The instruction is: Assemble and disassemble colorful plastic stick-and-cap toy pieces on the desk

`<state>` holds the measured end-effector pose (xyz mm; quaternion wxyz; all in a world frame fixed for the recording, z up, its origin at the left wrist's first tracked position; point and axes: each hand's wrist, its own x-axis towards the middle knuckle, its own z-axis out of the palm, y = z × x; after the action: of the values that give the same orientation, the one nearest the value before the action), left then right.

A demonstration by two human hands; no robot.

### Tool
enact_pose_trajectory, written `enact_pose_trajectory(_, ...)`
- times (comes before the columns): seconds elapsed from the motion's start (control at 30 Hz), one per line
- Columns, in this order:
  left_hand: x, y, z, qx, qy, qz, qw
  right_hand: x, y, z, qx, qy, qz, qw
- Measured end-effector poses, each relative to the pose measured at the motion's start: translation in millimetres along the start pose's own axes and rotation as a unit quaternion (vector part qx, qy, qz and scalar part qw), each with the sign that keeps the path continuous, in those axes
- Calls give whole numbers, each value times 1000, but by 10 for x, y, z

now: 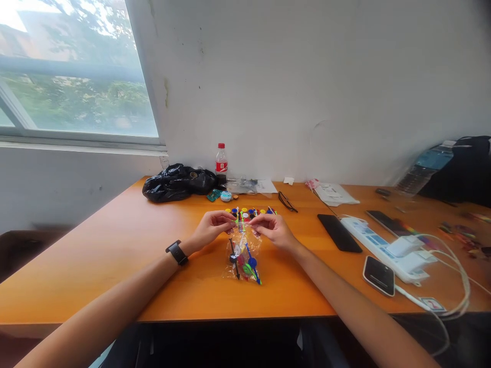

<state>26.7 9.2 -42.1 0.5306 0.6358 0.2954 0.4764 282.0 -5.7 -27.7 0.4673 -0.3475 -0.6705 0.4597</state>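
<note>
A clear plastic bag (244, 258) of small coloured pieces, blue, green, red and black, lies on the orange table (115, 255) in front of me. My left hand (213, 227), with a black watch on the wrist, pinches the bag's far left edge. My right hand (273, 227) pinches the far right edge. Both sets of fingers are closed on the plastic. A row of small coloured pieces (249, 211) lies just beyond my hands.
A black plastic bag (178, 181) and a red-labelled bottle (221, 161) stand at the back. Glasses (287, 202), papers (333, 194), a white power strip (383, 248) with cables and three phones (339, 232) lie to the right. A dark bag (466, 168) sits far right.
</note>
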Motion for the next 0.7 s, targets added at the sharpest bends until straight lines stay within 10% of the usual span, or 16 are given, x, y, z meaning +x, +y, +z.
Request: enact_pose_trajectory(0.7, -59, 130, 57, 28, -10, -32, 999, -70, -168, -12, -68, -30, -72, 995)
